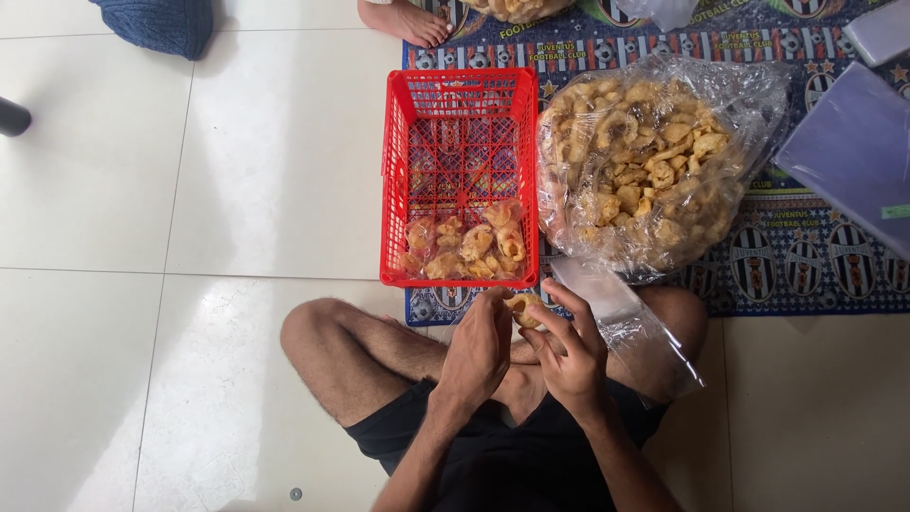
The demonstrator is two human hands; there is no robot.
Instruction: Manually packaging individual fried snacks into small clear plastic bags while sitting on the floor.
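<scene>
Head view, looking down at your lap. A fried snack piece [523,308], pale gold and curled, sits between your two hands just above your crossed legs. Your left hand [479,346] closes its fingertips on the piece from the left; your right hand [561,343] pinches it from the right and also touches the mouth of a small clear plastic bag [630,322], which lies across your right knee. Just beyond your hands stands a red plastic basket [460,114] on the floor, its near end holding a few filled snack packets [464,245]. To the right of the basket, touching it, a large clear bag of loose snacks [645,161] rests open on a patterned mat [806,256]. A stack of flat clear bags [853,152] lies on the mat at the far right. Another person's bare foot [408,21] shows at the top edge, beside a blue fabric object [161,24] on the white tiled floor [142,190].
</scene>
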